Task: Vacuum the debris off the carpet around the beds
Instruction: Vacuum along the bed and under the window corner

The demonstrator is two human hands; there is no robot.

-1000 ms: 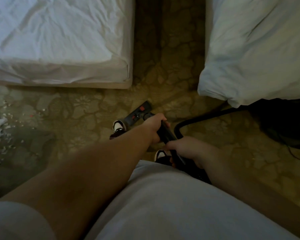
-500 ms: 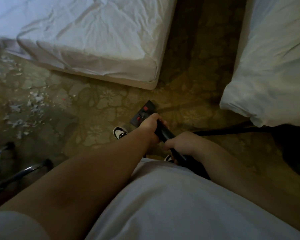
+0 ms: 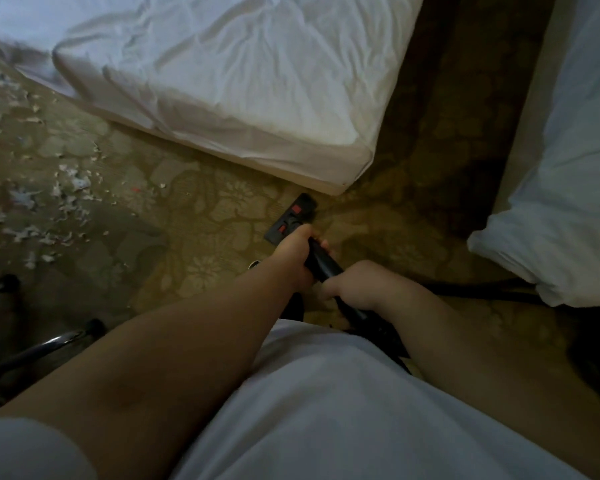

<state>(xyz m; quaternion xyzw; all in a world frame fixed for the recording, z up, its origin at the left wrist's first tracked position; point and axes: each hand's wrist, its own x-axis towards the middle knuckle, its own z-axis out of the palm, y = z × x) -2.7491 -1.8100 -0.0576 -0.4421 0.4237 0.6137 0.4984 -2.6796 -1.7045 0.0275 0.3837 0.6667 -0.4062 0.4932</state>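
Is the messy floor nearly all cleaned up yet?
Not yet. The carpet by the vacuum head looks clean. Left hand and right hand grip the wand. The white scraps beside the bed are still left.

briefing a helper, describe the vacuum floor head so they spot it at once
Find the near corner of the white-sheeted left bed. Just below it on the patterned olive carpet sits the flat black vacuum head; only it has two red pedals.
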